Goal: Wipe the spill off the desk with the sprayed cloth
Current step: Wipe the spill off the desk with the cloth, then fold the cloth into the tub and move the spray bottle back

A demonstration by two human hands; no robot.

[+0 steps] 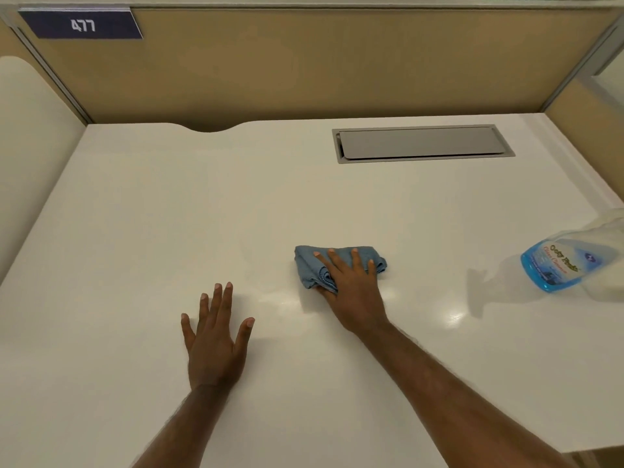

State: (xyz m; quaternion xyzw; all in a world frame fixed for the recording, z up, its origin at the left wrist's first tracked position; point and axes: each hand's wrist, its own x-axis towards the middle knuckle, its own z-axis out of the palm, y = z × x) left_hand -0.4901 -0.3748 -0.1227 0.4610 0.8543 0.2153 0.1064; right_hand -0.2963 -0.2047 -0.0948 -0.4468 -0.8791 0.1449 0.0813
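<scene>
A crumpled blue cloth [312,265] lies on the white desk [169,214] near its middle. My right hand [351,288] presses flat on the cloth, fingers spread over its top, thumb tucked at its near edge. My left hand [216,339] rests palm down on the bare desk, to the left of the cloth and nearer to me, fingers apart and holding nothing. A faint wet sheen shows on the desk between the two hands; no distinct spill is visible.
A blue-labelled glass cleaner spray bottle [567,265] stands at the right edge of the desk. A grey cable hatch [422,143] is set into the desk at the back right. Tan partition panels [304,69] enclose the back and sides.
</scene>
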